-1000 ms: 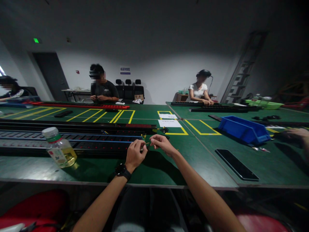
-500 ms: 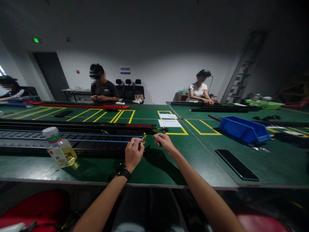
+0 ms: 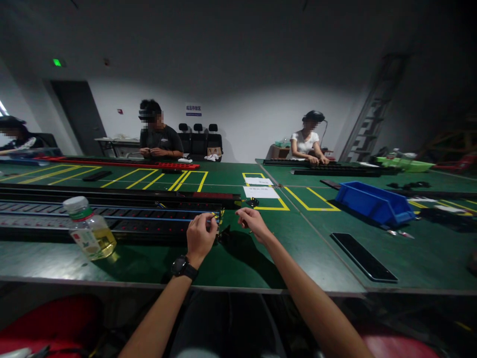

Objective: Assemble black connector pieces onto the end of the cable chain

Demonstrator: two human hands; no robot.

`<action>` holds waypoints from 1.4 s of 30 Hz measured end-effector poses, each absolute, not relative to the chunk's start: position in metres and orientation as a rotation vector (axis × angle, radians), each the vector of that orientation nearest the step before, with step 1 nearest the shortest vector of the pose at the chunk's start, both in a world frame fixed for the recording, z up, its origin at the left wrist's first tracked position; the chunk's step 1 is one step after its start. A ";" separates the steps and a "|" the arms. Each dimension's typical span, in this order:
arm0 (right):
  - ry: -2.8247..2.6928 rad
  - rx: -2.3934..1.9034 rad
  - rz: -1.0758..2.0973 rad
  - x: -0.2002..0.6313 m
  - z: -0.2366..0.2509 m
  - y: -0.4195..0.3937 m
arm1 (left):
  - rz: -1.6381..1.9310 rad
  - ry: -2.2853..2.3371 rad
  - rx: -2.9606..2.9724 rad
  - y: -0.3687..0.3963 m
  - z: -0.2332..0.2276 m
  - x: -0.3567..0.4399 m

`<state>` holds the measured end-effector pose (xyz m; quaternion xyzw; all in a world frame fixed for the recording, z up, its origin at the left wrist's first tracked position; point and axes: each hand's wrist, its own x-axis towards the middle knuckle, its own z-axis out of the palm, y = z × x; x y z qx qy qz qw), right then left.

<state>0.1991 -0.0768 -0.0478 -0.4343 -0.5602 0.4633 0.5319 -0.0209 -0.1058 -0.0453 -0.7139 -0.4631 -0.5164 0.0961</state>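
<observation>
My left hand (image 3: 201,235), with a black watch (image 3: 180,265) on its wrist, is closed in a pinch at the right end of a long black rail (image 3: 141,229) with blue strips and red dots. Thin yellow wires (image 3: 222,215) show right beside its fingertips; what the fingers grip is too small to tell. Just right of the rail's end, my right hand (image 3: 255,222) hovers over the green table with thumb and fingers pressed together. Whatever it pinches cannot be made out. A small dark piece (image 3: 225,232) lies below, between the two hands.
A bottle of yellow liquid (image 3: 89,231) stands by the rail, left of my left hand. To the right are a phone (image 3: 363,257) and a blue bin (image 3: 374,203). White papers (image 3: 261,192) lie ahead. Two people (image 3: 162,136) work across the table, another at far left.
My left hand has moved slightly left and down, its pinch still closed. My right hand stays nearly where it was. The view has shifted a little.
</observation>
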 end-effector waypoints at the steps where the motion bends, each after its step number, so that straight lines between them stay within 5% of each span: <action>1: -1.317 -1.043 1.099 0.199 -0.047 -0.077 | -1.537 -1.386 -2.110 -0.104 -0.042 -0.022; 9: -1.279 -1.083 1.096 0.197 -0.046 -0.078 | -1.658 -1.669 -2.259 -0.066 -0.007 -0.019; 18: -1.282 -1.090 1.069 0.197 -0.047 -0.076 | -1.249 -1.737 -2.616 -0.032 -0.015 -0.022; 42: -1.299 -1.112 1.048 0.194 -0.047 -0.076 | -0.862 -1.622 -2.653 -0.048 -0.013 -0.020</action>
